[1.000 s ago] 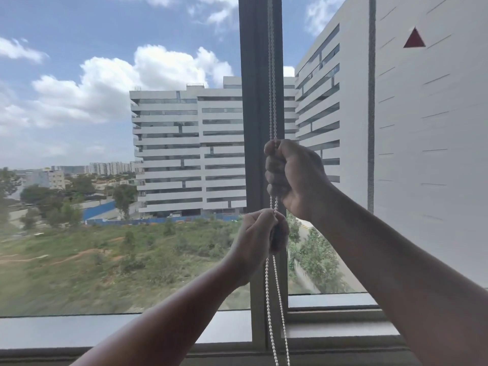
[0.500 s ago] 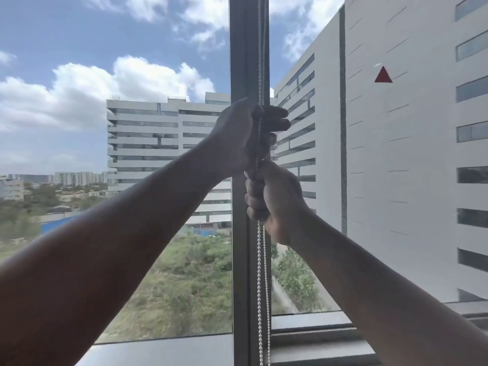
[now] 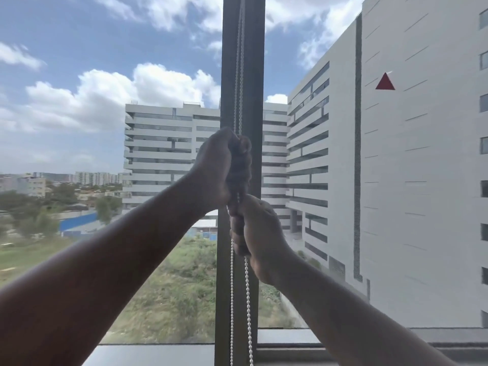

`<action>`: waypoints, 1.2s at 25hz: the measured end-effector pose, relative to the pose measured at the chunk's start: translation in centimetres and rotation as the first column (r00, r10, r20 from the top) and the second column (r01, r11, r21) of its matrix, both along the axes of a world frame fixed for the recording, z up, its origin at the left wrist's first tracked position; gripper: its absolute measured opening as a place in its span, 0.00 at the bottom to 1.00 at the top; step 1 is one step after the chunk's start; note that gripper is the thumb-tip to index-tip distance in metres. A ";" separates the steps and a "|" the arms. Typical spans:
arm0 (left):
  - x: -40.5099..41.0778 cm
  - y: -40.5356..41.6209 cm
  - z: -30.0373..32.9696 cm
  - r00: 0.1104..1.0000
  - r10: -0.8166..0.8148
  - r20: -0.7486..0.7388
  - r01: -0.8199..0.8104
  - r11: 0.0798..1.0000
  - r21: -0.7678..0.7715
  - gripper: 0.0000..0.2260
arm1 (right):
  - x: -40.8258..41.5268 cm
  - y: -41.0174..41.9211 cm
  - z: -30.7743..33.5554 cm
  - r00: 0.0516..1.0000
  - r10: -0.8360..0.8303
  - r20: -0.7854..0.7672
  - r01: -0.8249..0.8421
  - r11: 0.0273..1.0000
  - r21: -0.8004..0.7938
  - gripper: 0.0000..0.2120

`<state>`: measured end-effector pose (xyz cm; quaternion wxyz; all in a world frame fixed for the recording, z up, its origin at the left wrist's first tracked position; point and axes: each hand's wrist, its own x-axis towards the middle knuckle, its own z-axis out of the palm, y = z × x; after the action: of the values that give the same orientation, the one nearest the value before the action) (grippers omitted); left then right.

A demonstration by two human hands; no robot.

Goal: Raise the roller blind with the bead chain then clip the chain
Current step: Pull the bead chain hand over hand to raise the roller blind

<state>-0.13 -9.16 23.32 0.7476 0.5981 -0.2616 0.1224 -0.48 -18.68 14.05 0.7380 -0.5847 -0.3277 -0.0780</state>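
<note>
A white bead chain (image 3: 239, 75) hangs as two strands in front of the dark window mullion (image 3: 253, 62). My left hand (image 3: 219, 167) is fisted around the chain, directly above my right hand (image 3: 253, 231), which is also fisted on it. The two fists touch. Below my right hand both strands of the chain drop to the bottom edge of the view. The roller blind itself and any chain clip are out of view.
Large window panes flank the mullion, showing sky, white buildings and green ground outside. A red triangle sticker (image 3: 385, 82) sits on the right pane. The window sill (image 3: 158, 355) runs along the bottom.
My left hand rose from below my right hand to a grip above it. Since half a second ago both fists have stayed stacked on the chain, and the view shifted slightly.
</note>
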 end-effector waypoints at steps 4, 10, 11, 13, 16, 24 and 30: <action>1.1 -0.4 -5.0 0.999 0.012 -0.045 -0.011 1.000 0.020 0.07 | 1.1 -0.5 -4.7 0.995 0.041 -0.090 -0.041 0.999 -0.007 0.22; 2.0 -0.5 -12.0 0.992 0.059 -0.114 -0.053 0.997 0.059 0.05 | 2.3 -0.6 -11.5 0.972 0.067 -0.225 -0.083 0.995 -0.063 0.21; 2.0 -0.4 -12.8 0.990 0.077 -0.121 -0.070 0.996 0.061 0.06 | 2.5 -0.7 -12.3 0.967 0.081 -0.243 -0.103 0.992 -0.078 0.18; 1.9 -0.1 -14.1 0.988 0.094 -0.121 -0.088 0.995 0.050 0.07 | 2.4 -1.0 -13.3 0.965 0.068 -0.255 -0.106 0.984 -0.140 0.12; 1.5 0.4 -14.6 0.994 0.042 -0.104 -0.043 0.999 -0.013 0.09 | 2.5 -1.8 -11.9 0.969 -0.048 -0.242 -0.012 0.971 -0.239 0.13; 0.5 0.5 -14.6 0.997 -0.036 -0.075 0.036 0.999 0.006 0.08 | 1.0 -0.9 5.0 0.982 0.177 -0.062 -0.170 0.979 0.110 0.18; 0.1 1.9 -14.7 1.000 -0.021 -0.021 0.027 0.951 0.309 0.11 | 0.7 -0.4 5.0 0.964 0.249 -0.098 -0.229 0.957 0.181 0.15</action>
<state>-0.06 -7.25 8.63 0.6486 0.7054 -0.2782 0.0656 0.21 -19.05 19.04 0.8069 -0.4803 -0.3433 0.0199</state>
